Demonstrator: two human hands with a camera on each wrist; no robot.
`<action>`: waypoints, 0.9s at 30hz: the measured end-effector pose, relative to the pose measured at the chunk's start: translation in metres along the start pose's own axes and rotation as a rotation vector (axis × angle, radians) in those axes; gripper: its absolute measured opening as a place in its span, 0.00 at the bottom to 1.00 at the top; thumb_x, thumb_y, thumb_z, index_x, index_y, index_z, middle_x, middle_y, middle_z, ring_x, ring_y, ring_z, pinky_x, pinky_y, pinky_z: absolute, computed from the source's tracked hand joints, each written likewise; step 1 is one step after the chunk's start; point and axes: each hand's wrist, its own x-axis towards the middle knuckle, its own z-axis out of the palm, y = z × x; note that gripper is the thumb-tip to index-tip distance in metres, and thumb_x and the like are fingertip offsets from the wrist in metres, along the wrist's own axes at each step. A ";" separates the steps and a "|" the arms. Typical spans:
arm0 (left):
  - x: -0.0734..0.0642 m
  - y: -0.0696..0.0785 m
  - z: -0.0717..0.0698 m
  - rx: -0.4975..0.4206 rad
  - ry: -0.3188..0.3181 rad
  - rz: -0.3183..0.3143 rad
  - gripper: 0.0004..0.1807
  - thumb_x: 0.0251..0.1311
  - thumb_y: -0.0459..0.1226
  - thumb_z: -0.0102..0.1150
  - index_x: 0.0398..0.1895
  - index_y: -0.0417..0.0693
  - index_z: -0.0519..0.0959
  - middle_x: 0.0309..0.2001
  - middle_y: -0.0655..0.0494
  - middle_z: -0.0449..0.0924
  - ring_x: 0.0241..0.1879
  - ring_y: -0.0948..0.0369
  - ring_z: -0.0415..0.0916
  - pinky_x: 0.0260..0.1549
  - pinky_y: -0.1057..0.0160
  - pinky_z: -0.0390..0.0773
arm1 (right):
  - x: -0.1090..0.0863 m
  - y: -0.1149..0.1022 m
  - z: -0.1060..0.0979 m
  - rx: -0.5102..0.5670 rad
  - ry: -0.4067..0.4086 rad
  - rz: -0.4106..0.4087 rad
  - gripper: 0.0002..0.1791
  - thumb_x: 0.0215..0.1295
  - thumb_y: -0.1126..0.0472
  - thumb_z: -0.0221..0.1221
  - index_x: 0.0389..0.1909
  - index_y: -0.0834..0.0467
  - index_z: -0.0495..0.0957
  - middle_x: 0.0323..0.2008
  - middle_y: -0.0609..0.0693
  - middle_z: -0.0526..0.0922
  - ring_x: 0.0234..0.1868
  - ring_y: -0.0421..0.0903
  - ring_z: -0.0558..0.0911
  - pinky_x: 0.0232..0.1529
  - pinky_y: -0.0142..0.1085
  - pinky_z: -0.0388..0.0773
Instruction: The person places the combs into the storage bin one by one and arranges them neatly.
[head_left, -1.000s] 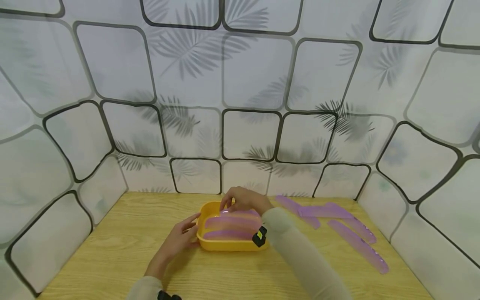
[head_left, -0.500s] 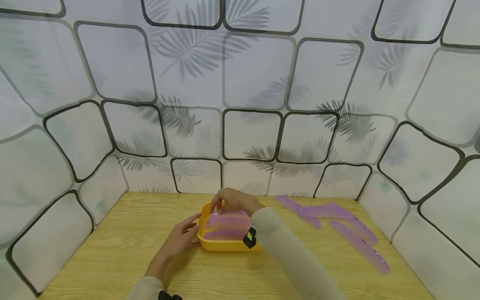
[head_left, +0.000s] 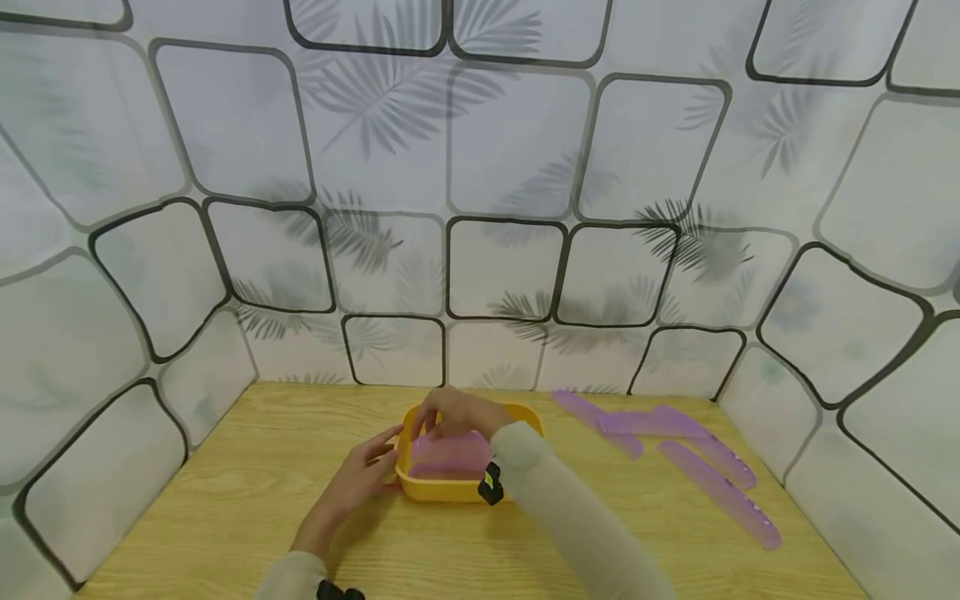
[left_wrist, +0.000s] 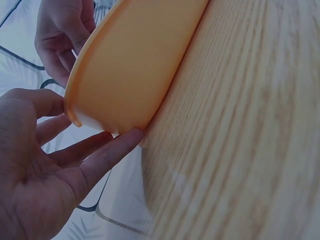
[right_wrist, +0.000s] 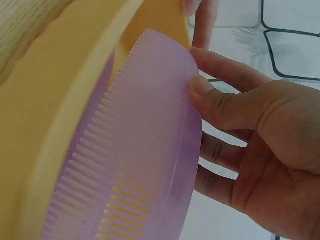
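Observation:
A purple comb (right_wrist: pixel 160 100) is pinched along its spine between the thumb and fingers of my right hand (right_wrist: pixel 270 130). In the head view my right hand (head_left: pixel 453 414) is over the yellow basin (head_left: pixel 457 492), the comb (head_left: pixel 450 457) tilted inside it with its teeth towards me. Behind it in the right wrist view, part of another purple comb (right_wrist: pixel 95 110) shows. My left hand (head_left: pixel 358 477) holds the basin's left end. In the left wrist view that hand (left_wrist: pixel 55 165) has one finger over the rim and others against the outer wall of the basin (left_wrist: pixel 130 60).
Several purple combs lie on the wooden table (head_left: pixel 225 500) to the right of the basin, some overlapping; the nearest comb (head_left: pixel 720 493) lies at a slant. A patterned white curtain (head_left: pixel 495 267) encloses the back and sides.
My right hand has moved left and slightly lower within the basin, and the comb it holds now stands more tilted, covering the comb in front. My left hand has stayed put.

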 end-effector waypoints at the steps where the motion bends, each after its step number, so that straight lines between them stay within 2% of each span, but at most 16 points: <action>1: 0.000 0.000 0.000 0.000 0.003 -0.002 0.31 0.80 0.37 0.47 0.80 0.36 0.56 0.70 0.20 0.61 0.66 0.36 0.71 0.51 0.46 0.88 | 0.001 0.001 0.001 0.006 -0.003 -0.001 0.15 0.66 0.74 0.63 0.45 0.54 0.91 0.45 0.52 0.89 0.41 0.39 0.81 0.40 0.24 0.79; 8: 0.001 0.001 0.000 0.002 0.005 -0.005 0.30 0.80 0.36 0.47 0.80 0.36 0.56 0.70 0.20 0.62 0.66 0.35 0.72 0.51 0.45 0.88 | 0.005 0.007 0.013 0.041 -0.034 -0.007 0.15 0.65 0.75 0.64 0.44 0.55 0.90 0.47 0.55 0.89 0.43 0.41 0.83 0.42 0.24 0.79; 15: 0.000 0.001 0.001 0.010 0.009 -0.017 0.30 0.80 0.36 0.46 0.80 0.37 0.57 0.71 0.20 0.61 0.67 0.33 0.71 0.50 0.46 0.88 | 0.007 0.011 0.022 0.050 -0.063 0.045 0.16 0.66 0.76 0.62 0.44 0.54 0.90 0.47 0.51 0.89 0.45 0.41 0.82 0.43 0.23 0.79; 20: 0.000 0.001 0.001 0.016 0.006 -0.015 0.30 0.81 0.37 0.46 0.80 0.37 0.57 0.71 0.21 0.61 0.67 0.33 0.71 0.50 0.46 0.88 | 0.008 0.009 0.024 0.069 -0.065 0.073 0.17 0.64 0.77 0.62 0.44 0.55 0.90 0.46 0.54 0.89 0.43 0.41 0.82 0.42 0.24 0.79; 27: 0.001 0.000 -0.001 0.021 0.001 -0.012 0.30 0.81 0.36 0.46 0.80 0.37 0.56 0.71 0.20 0.62 0.66 0.34 0.72 0.50 0.47 0.89 | 0.009 0.007 0.027 0.013 -0.056 0.102 0.13 0.64 0.72 0.66 0.43 0.52 0.91 0.41 0.49 0.89 0.39 0.37 0.82 0.40 0.24 0.80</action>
